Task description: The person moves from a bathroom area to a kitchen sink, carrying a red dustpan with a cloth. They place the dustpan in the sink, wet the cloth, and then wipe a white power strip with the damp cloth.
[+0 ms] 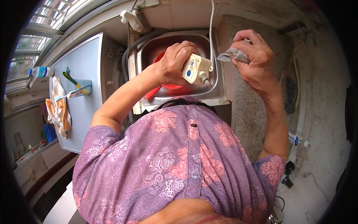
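My left hand (pixel 176 63) grips a cream plastic plug unit (pixel 195 68) above the sink. A white cord (pixel 211 25) rises behind this unit, and a thicker cable leaves its lower end. To the right, my right hand (pixel 253 60) is closed around a crumpled grey cloth (pixel 236 55), apart from the unit. Below my left hand, the stainless steel sink (pixel 218 89) holds a red plastic basin (pixel 158 57), partly hidden by the hand. A red handle-like piece (pixel 152 93) shows at the sink's front left.
At left, a grey cabinet top (pixel 81 117) bears a cup (pixel 84 86) with toothbrushes and a stained towel (pixel 60 107). A plastic bottle (pixel 42 71) stands near the window. A white tap (pixel 131 21) and dark hose (pixel 124 65) flank the sink; a metal tap (pixel 309 35) is at right.
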Demonstrator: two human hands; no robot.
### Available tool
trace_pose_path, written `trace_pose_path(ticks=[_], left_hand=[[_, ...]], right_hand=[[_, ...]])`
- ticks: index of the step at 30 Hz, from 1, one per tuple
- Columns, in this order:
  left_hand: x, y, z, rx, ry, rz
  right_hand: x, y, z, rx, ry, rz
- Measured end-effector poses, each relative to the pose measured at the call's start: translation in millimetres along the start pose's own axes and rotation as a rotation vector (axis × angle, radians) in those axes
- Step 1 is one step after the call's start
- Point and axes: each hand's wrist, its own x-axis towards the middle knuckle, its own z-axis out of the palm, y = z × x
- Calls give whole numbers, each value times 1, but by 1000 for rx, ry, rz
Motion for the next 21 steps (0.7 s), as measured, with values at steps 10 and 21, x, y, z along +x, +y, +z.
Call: trace_pose_path(ticks=[10,21], left_hand=[[11,2,-6,-115,-12,34],[14,0,-7,-119,33,22]], right_hand=[[13,-17,25,532,-119,-137],[1,24,43,228,98,165]])
